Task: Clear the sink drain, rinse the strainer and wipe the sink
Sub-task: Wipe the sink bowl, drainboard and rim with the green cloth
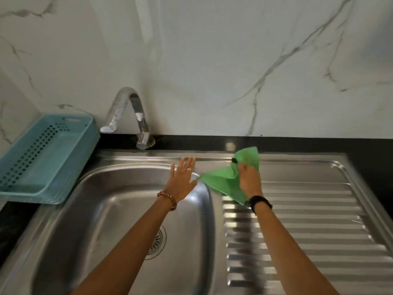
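Dim indoor light, glare on sink (119, 201), motion blur, wide-angle edge warp

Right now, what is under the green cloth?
The green cloth, gripped by the right hand, hangs over the ribbed steel drainboard beside the basin. Whatever lies directly beneath its folds is covered and cannot be seen.

Both forearms are showing bare, no sleeves in frame. Left wrist is wearing a beaded bracelet (167, 199), brown and tan round beads in a single strand. Left hand (182, 179) is wearing a thin ring (188, 169) on one finger, pale metal, detail too small to read. Right wrist is wearing a black band (260, 203), wide and matte, smartwatch or fitness tracker style, face not showing. Right hand (249, 180) is showing no jewellery.
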{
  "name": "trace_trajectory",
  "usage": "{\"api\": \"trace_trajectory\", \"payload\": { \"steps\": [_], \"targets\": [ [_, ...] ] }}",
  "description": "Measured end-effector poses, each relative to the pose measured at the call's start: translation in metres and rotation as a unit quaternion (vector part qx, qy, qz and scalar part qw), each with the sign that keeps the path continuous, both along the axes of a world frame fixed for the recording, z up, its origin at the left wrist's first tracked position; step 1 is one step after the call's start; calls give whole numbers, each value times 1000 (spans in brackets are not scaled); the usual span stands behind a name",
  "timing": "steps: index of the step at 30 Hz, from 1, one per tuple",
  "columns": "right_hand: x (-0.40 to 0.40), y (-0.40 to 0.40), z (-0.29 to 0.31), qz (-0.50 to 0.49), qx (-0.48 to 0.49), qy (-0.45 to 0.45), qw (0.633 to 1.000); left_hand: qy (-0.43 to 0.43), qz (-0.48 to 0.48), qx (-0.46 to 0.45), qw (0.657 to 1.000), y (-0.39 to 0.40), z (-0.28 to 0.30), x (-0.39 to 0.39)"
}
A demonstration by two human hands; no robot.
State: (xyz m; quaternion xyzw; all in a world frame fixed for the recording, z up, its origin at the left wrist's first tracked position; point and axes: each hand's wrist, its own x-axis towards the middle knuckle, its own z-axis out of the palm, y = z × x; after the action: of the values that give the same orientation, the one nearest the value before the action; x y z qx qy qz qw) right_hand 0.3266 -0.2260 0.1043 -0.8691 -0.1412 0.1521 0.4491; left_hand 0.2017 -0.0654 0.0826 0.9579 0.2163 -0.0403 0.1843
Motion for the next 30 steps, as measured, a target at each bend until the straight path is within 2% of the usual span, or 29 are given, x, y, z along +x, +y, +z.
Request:
{"api": "trace_trajectory", "payload": {
  "steps": [1, 3, 4, 5, 7, 9, 11, 13, 15, 17, 19, 21, 22, 27, 30],
  "targets": [
    [7, -17, 8, -37, 109, 83, 990, -3, 3, -1, 1000, -4, -1, 1],
    [18, -50, 21, -97, 288, 229, 925, -11, 11, -22, 1000, -9, -1, 5],
    [23, -67, 27, -116, 341, 267, 894, -15, 15, -33, 999, -11, -1, 8],
    [29, -83, 33, -132, 380, 288, 869, -16, 19, -40, 999, -13, 0, 12],
    [41, -107, 49, -150, 426, 293, 843, -3, 34, -41, 999, -15, 2, 18],
    [49, -124, 67, -145, 427, 262, 853, 24, 44, -31, 998, -18, 3, 25],
    [51, -127, 82, -114, 378, 184, 900, 50, 48, -28, 997, -21, 1, 30],
    [49, -114, 85, -20, 295, 102, 950, 60, 62, -28, 996, -23, -3, 32],
    [46, -96, 72, 89, 211, 99, 968, 53, 78, -14, 995, -24, -7, 32],
    [46, -79, 50, 152, 101, 81, 980, 53, 79, 13, 995, -25, -8, 31],
    [54, -68, 19, 206, -95, -11, 974, 57, 73, 27, 995, -22, -9, 29],
    [57, -63, -14, 230, -271, -103, 929, 61, 65, 29, 996, -21, -10, 28],
    [54, -61, -26, 215, -314, -138, 914, 59, 62, 31, 996, -22, -10, 27],
    [27, -25, -49, 71, -302, -189, 932, 53, 66, 37, 996, -21, -18, 27],
    [3, 8, -53, 127, -287, -215, 925, 55, 56, 47, 996, -19, -24, 28]
  ]
}}
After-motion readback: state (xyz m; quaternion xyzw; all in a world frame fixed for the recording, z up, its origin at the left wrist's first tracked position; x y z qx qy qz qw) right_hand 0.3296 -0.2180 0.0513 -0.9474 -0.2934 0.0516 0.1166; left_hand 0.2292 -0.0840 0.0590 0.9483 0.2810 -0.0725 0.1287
